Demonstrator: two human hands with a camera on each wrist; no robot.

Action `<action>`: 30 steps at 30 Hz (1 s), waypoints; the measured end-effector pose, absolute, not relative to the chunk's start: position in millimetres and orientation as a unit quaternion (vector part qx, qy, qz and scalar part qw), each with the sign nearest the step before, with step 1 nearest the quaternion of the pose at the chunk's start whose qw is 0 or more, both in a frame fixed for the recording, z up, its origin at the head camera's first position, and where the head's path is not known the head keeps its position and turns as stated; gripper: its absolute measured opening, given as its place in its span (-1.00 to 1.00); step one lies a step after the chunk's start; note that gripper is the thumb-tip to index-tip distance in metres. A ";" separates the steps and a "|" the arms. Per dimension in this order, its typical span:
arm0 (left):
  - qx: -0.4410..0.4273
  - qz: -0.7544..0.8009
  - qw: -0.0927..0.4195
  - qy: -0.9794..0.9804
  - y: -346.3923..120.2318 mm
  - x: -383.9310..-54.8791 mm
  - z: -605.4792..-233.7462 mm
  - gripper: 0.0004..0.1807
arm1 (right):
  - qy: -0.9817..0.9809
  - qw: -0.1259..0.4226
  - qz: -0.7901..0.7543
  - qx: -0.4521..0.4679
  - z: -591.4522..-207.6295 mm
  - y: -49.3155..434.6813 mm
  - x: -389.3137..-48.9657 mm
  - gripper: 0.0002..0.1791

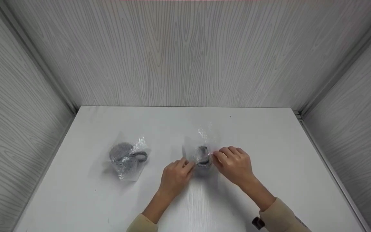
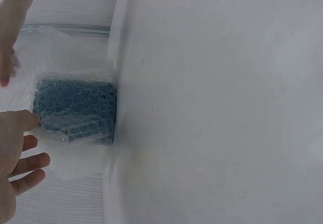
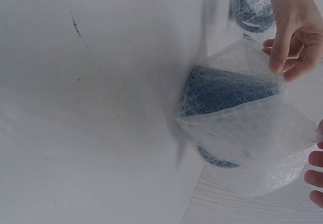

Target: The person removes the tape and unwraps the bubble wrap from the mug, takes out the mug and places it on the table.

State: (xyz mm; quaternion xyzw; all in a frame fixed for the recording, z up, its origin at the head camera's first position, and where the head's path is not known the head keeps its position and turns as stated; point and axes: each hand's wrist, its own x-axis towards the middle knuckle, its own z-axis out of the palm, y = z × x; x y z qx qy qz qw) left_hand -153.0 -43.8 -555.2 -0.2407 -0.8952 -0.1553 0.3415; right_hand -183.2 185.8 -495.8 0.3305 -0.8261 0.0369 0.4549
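Observation:
A dark mug sits upright on the table in a loose sheet of clear bubble wrap. Its curved handle shows faintly through the plastic in the right wrist view. At the wrap's left side, my left hand pinches an edge between thumb and forefinger. My right hand pinches the wrap from the right, its other fingers spread in the right wrist view. Much of the mug is blurred by the plastic.
A second mug in bubble wrap, handle pointing right, is on the table's left part. The white table has grey wood-grain panels at its back and both sides.

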 end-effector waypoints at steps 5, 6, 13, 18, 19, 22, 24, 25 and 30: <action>-0.242 -0.152 0.346 -0.894 -43.2 -153.6 -555.5 -0.82 | -0.827 0.454 0.051 0.328 -494.5 189.8 -183.3 -0.87; -0.242 -0.152 0.347 -0.893 -43.1 -153.7 -555.5 -0.81 | -0.827 0.455 0.050 0.327 -494.5 190.8 -183.2 -0.87; -0.242 -0.163 0.355 -0.888 -42.1 -154.3 -555.8 -0.85 | -0.825 0.463 0.033 0.322 -495.3 197.2 -182.5 -0.84; -0.242 -0.162 0.359 -0.887 -42.7 -154.8 -555.7 -0.84 | -0.829 0.456 0.048 0.319 -495.9 199.6 -182.1 -0.88; -0.242 -0.160 0.358 -0.887 -42.7 -154.6 -555.5 -0.84 | -0.830 0.454 0.051 0.319 -496.0 200.1 -181.8 -0.87; -0.244 -0.157 0.356 -0.888 -43.0 -154.2 -554.7 -0.84 | -0.831 0.454 0.058 0.317 -496.0 201.3 -181.4 -0.83; -0.245 -0.156 0.355 -0.889 -43.2 -154.2 -553.9 -0.84 | -0.831 0.454 0.059 0.315 -495.8 202.1 -181.4 -0.84; -0.246 -0.156 0.355 -0.888 -43.4 -154.5 -553.7 -0.83 | -0.831 0.455 0.061 0.314 -495.7 202.4 -181.5 -0.86; -0.249 -0.154 0.357 -0.887 -44.2 -155.2 -553.0 -0.83 | -0.832 0.456 0.068 0.307 -495.6 203.8 -181.3 -0.85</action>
